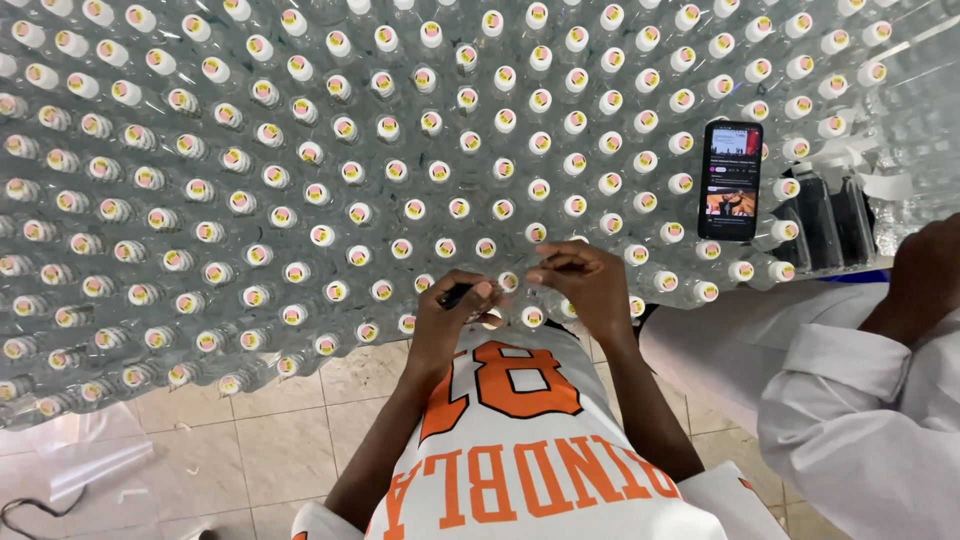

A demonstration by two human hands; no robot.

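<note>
As bottle cap point(492, 318) sits low centre of frame, front row of capped clear bottles point(300, 180), we keep left hand point(455, 300) pinching dark pen, right hand point(580, 275) pinching cap edge. Steady strokes; neighbours touching. Phone point(730, 180) rests right, co-worker's sleeve point(850, 390) beyond.
</note>
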